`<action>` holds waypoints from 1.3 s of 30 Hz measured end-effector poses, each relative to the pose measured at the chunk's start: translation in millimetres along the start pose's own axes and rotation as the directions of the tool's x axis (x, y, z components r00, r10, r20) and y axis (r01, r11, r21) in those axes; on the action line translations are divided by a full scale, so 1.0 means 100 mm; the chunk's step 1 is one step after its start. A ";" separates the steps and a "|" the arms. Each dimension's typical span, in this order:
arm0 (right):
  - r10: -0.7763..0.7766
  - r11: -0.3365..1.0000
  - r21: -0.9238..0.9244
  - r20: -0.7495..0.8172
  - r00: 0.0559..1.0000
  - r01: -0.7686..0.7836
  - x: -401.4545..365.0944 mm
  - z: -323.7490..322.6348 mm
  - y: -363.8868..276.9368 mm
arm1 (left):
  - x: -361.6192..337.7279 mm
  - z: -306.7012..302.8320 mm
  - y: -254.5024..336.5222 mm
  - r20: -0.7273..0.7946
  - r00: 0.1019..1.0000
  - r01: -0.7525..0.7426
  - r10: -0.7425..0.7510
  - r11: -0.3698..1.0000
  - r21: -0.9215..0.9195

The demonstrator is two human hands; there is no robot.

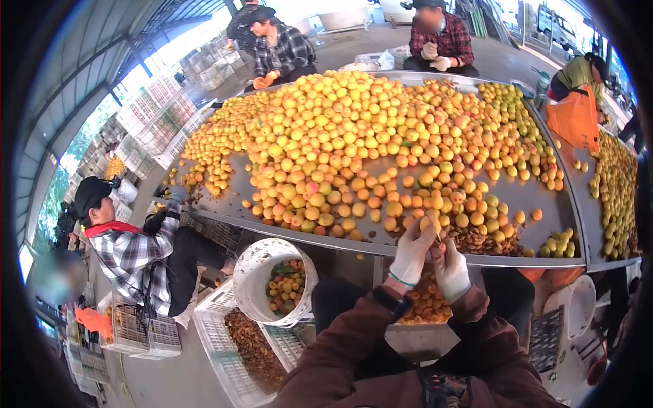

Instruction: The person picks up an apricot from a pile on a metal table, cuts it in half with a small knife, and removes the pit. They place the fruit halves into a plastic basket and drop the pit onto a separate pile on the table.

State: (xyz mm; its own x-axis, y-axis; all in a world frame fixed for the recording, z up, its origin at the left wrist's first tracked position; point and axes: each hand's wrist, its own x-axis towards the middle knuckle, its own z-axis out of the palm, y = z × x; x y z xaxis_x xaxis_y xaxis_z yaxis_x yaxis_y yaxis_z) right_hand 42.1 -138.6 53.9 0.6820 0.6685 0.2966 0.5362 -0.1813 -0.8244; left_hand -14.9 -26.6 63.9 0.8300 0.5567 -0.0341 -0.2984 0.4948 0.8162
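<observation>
Both of my hands wear white gloves and meet at the near edge of the metal table [552, 204]. My left hand [413, 253] has its fingers closed round a yellow-orange apricot [430, 221]. Just to its right, my right hand [450, 270] is closed close to the same fruit; whatever its fingertips pinch is too small to make out. Beyond the hands lies a large heap of apricots [340, 129]. A pile of brown pits or scraps [476, 241] lies on the table beside my right hand.
A white bucket [248, 275] with apricots stands left of my legs, by a crate [211, 319] of brown pieces. An orange-filled container [430, 306] is below my hands. People sit at the left [136, 245] and across the table [282, 51], [442, 41].
</observation>
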 end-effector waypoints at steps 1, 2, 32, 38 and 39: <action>-0.024 0.999 -0.032 -0.039 0.999 0.023 0.00 0.07 0.03 | -0.03 -0.01 -0.02 -0.034 0.994 0.102 -0.106 0.989 -0.106; -0.048 0.997 -0.066 -0.078 0.996 0.043 -0.01 0.11 0.05 | -0.01 -0.06 -0.13 -0.025 0.997 0.073 -0.077 0.987 -0.143; 0.042 0.970 -0.243 0.079 0.996 -0.021 -0.03 0.16 -0.11 | -0.15 -0.11 0.02 -0.172 0.975 0.128 -0.140 0.989 -0.076; -0.068 0.989 0.106 -0.328 0.942 0.108 0.10 0.11 -0.14 | 0.06 -0.30 -0.29 -0.172 0.981 0.072 -0.089 0.992 -0.106; -0.070 0.988 0.107 -0.329 0.942 0.110 0.16 0.10 -0.16 | -0.08 -0.17 -0.12 -0.041 0.999 -0.007 0.017 0.976 0.219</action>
State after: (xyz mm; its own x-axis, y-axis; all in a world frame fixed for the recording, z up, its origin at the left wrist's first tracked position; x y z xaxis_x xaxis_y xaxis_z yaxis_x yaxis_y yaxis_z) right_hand 39.2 -117.8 67.4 0.7686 0.4047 0.4954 0.5522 -0.0286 -0.8333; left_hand -25.4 -25.6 44.8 0.8047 0.5920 -0.0440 -0.1943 0.3327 0.9228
